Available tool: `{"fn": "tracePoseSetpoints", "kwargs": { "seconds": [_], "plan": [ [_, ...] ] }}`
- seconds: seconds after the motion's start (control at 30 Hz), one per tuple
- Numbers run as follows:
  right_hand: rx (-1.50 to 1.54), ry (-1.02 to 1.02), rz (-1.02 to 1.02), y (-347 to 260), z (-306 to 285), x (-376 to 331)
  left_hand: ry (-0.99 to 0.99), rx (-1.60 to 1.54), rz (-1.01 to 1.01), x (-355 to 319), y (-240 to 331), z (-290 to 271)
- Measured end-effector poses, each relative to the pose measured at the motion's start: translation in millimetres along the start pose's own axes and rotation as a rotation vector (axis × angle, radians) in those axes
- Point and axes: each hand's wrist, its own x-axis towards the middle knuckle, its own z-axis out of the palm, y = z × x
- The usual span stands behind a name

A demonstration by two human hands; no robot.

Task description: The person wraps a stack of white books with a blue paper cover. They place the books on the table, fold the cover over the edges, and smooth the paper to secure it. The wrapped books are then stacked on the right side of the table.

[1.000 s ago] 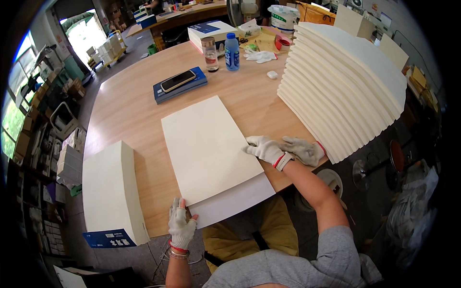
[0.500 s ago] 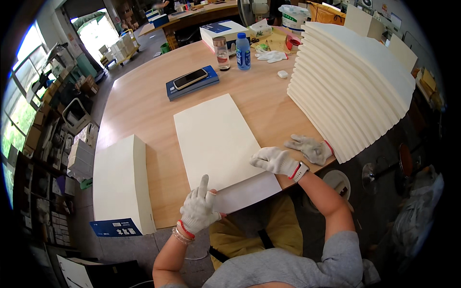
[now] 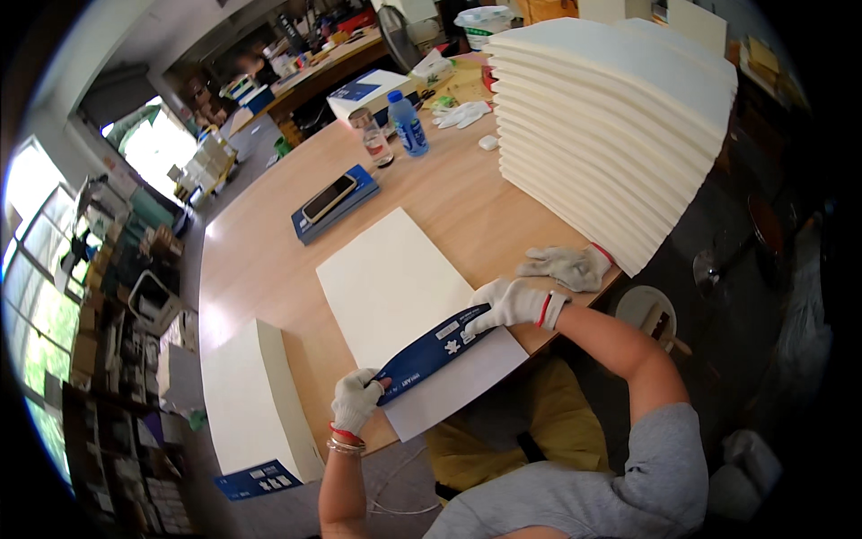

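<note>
A large white sheet (image 3: 392,278) lies on the table in front of me. Along its near edge runs a blue printed strip (image 3: 431,357), turned up so that its print shows. My left hand (image 3: 356,399), in a white knit glove, is closed on the strip's left end. The other end is pinched by my right hand (image 3: 512,304), gloved too, with its fingers over the strip's corner. Below the strip another white sheet (image 3: 462,386) sticks out toward me at the table's edge. Whether the strip is part of the upper sheet I cannot tell.
To the left stands a white stack (image 3: 247,391) with a blue end flap. A tall, leaning pile of white sheets (image 3: 593,135) rises at the right, a loose glove (image 3: 570,267) before it. Farther back are a phone (image 3: 329,198), a clear bottle (image 3: 371,139) and a blue bottle (image 3: 409,126).
The blue strip has come into sight at the sheet's near edge. My left hand, fingers spread before, has closed on one end; my right has taken the other. The view has turned somewhat.
</note>
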Motion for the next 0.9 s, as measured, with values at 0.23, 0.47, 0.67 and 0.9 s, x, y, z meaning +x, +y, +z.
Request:
{"fn": "tracePoseSetpoints", "kwargs": {
  "seconds": [0.23, 0.47, 0.67, 0.9],
  "plan": [
    [-0.249, 0.283, 0.083, 3, 28, 1, -0.001, 0.133, -0.018, 8, 8, 4],
    [-0.115, 0.457, 0.035, 22, 37, 11, -0.054, 0.661, 0.656, 54, 19, -16],
    [-0.521, 0.769, -0.099, 32, 14, 2, -0.586, 1.243, 0.928, 64, 115, 7],
    [0.289, 0.277, -0.071, 93, -47, -79, -0.663, 1.165, 1.059, 82, 122, -3]
  ]
}}
